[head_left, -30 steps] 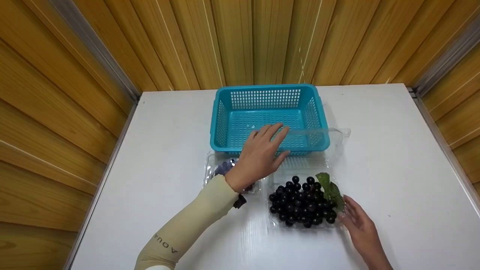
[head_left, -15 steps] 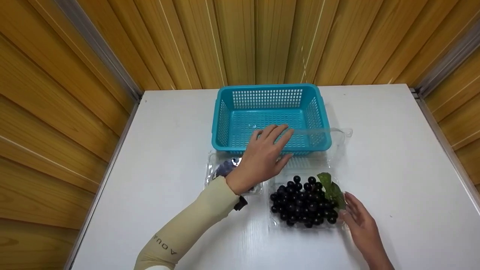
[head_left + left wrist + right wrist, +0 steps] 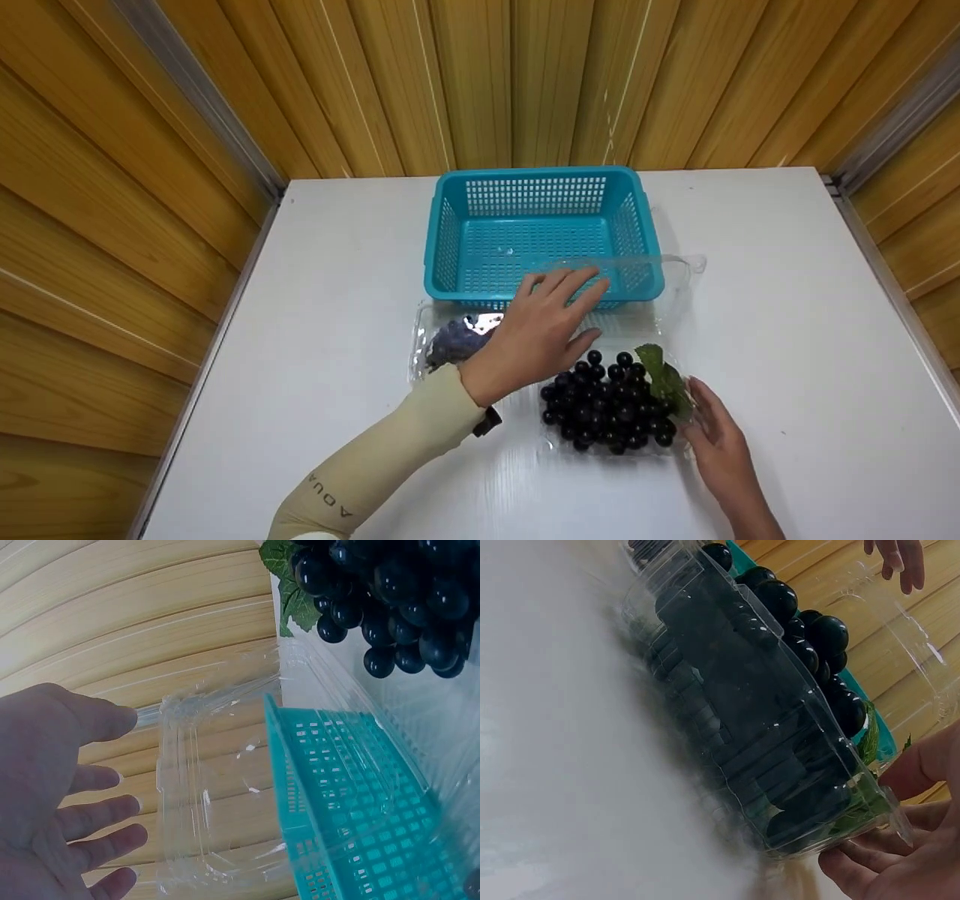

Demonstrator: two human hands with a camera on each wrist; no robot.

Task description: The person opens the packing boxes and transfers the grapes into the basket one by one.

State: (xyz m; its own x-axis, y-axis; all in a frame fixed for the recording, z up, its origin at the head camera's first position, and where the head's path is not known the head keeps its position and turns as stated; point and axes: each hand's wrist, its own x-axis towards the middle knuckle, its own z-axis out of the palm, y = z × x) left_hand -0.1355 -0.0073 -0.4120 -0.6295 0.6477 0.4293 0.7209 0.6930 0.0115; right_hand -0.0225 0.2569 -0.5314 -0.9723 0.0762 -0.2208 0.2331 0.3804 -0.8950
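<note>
A bunch of black grapes (image 3: 604, 405) with green leaves (image 3: 652, 364) lies in a clear plastic clamshell box (image 3: 739, 795) on the white table. The box's clear lid (image 3: 217, 802) stands raised at the back, overlapping the basket's front edge in the head view. My right hand (image 3: 724, 446) grips the box's right end, thumb at the rim and fingers lower down, as the right wrist view shows. My left hand (image 3: 544, 326) hovers near the lid with fingers spread and holds nothing. In the left wrist view a gap separates its fingertips from the lid.
A turquoise plastic basket (image 3: 536, 174) stands behind the boxes. Left of the grape box lies a second clear box (image 3: 418, 341) with bluish-purple fruit (image 3: 454, 341) inside, partly hidden by my left forearm. Wood-patterned panels (image 3: 480, 82) enclose the table's back and sides.
My left hand has shifted a little to the right and towards me, uncovering more of the purple fruit. The right hand, grape box and basket have hardly moved.
</note>
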